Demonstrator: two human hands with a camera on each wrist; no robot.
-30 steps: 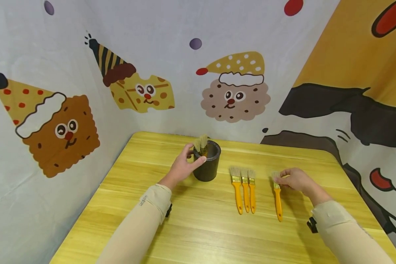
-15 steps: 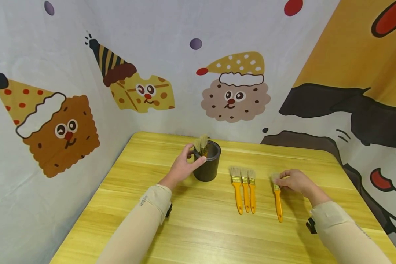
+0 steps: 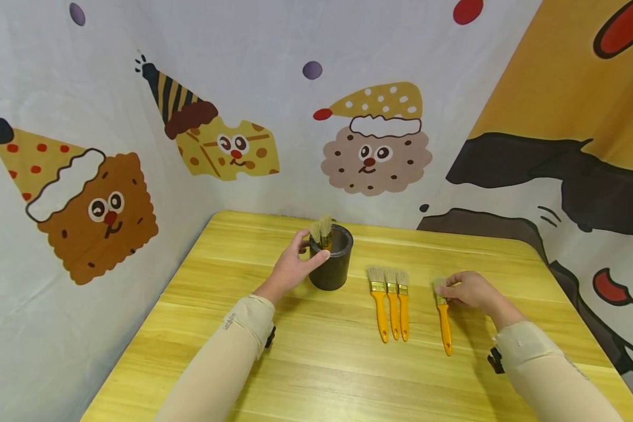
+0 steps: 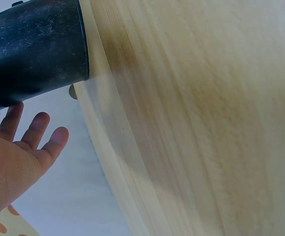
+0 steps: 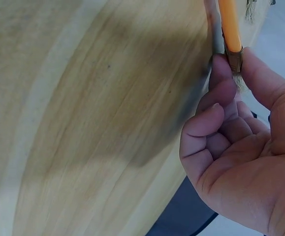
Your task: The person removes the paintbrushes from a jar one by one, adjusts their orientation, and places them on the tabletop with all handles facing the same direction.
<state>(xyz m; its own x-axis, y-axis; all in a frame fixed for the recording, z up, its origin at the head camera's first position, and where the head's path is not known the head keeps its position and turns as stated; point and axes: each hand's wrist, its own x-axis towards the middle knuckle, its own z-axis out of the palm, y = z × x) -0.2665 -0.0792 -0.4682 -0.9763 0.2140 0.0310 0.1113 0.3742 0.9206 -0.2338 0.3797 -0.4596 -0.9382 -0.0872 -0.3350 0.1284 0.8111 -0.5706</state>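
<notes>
A round black cup (image 3: 331,271) stands on the table with light bristles of paintbrushes (image 3: 322,227) showing above its left rim. My left hand (image 3: 294,261) holds the cup by its left side, thumb across the front near the rim; in the left wrist view the other fingers (image 4: 35,130) spread loosely below the cup. On the right, my right hand (image 3: 470,288) pinches a paintbrush (image 3: 445,328) between thumb and fingers at its metal band and bristles. The brush's orange handle points toward me. The right wrist view shows the pinch on the metal band (image 5: 234,61).
Three orange-handled paintbrushes (image 3: 392,308) lie side by side between the cup and the right hand, bristles away from me. The wood-grain table (image 3: 316,363) ends at a white cloth wall (image 3: 274,199) printed with cartoon snacks.
The right hand and the paintbrush it pinches have shifted very slightly toward me. The left hand, the cup and the three lying brushes stay put.
</notes>
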